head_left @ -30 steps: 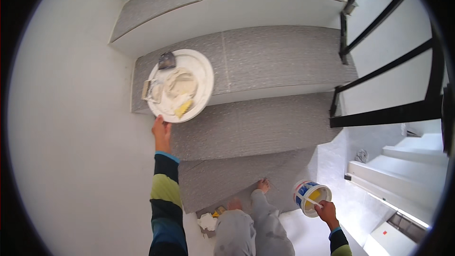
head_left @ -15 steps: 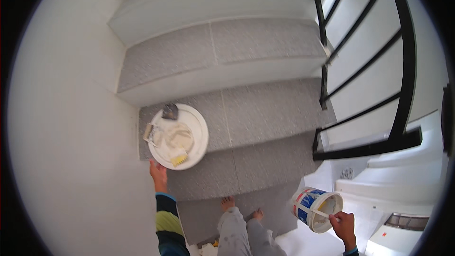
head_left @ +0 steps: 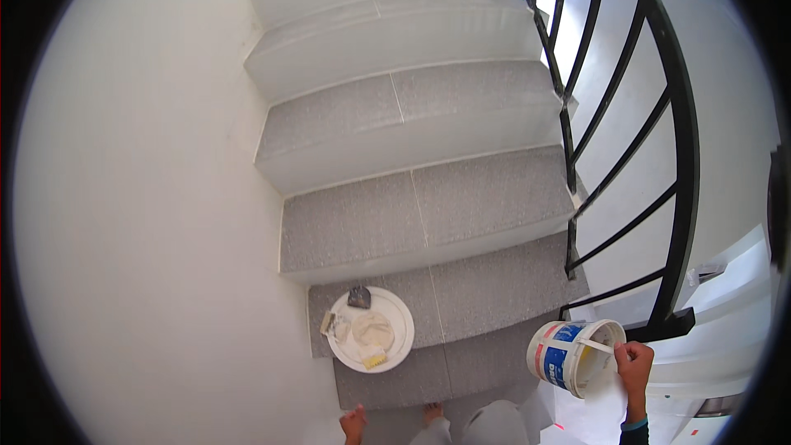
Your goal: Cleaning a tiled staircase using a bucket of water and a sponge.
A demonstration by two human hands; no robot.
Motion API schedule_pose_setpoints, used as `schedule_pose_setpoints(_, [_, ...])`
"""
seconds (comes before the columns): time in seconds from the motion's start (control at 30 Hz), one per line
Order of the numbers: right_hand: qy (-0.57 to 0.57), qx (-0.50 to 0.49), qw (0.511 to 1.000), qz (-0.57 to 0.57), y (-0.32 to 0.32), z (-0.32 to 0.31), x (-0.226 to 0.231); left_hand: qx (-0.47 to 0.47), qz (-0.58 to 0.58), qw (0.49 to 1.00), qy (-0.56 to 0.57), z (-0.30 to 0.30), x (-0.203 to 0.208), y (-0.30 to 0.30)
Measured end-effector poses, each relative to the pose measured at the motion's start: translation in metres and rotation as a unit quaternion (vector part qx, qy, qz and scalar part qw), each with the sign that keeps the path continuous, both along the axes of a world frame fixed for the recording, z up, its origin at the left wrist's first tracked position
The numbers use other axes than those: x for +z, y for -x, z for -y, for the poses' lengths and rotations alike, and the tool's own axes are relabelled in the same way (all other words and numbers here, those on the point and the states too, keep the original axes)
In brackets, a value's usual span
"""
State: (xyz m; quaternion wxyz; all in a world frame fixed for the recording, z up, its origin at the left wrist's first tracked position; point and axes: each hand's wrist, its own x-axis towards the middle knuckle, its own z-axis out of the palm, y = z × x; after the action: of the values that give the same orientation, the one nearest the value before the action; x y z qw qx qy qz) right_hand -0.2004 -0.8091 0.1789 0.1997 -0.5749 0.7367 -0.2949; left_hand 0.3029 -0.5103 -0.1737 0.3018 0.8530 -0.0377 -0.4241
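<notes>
- Step in hand: judged from the pose, carrying of the bucket [head_left: 550, 348] while the dish of tools stands unattended on the stairs.
- Right hand [head_left: 634, 365]: closed around the strap handle [head_left: 598, 347]; the bucket hangs to the left of this hand, beside the lower end of the railing [head_left: 683, 156].
- Left hand [head_left: 353, 425]: at the lower edge of view, nothing held, fingers loosely parted; below the round white dish [head_left: 406, 325] and apart from it.
- Dish position: on a stair tread [head_left: 494, 295], near the wall [head_left: 156, 198]; its near rim appears to project past the tread's front edge.
- Next move: likely calls for a steady handle grip, since the bucket is tilted with its mouth facing right, and for clearance from the railing.
- Bucket: rounded, smooth, apparently plastic, white with a blue and red label; something yellow shows inside.
- Dish contents: a pale, paste-like mound [head_left: 372, 332]; a yellow toothed spreader [head_left: 375, 360]; a dark flat piece [head_left: 359, 297]; a tool with a tan grip [head_left: 327, 323].
- Surfaces: treads grey and speckled, with pale joints; risers white and smooth; railing black, slender-barred, apparently metal.
</notes>
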Motion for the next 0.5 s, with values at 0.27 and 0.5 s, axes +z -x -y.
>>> schedule_pose_setpoints(0.27, [0.006, 0.01, 1.0, 0.008, -0.06, 0.087, 0.032, -0.258, 0.103, 0.96, -0.023, 0.016, 0.017, -0.016])
schedule_pose_setpoints(0.5, [-0.03, 0.105, 0.993, -0.035, -0.099, 0.162, 0.061, -0.306, -0.112, 0.944, -0.051, 0.035, 0.055, -0.034])
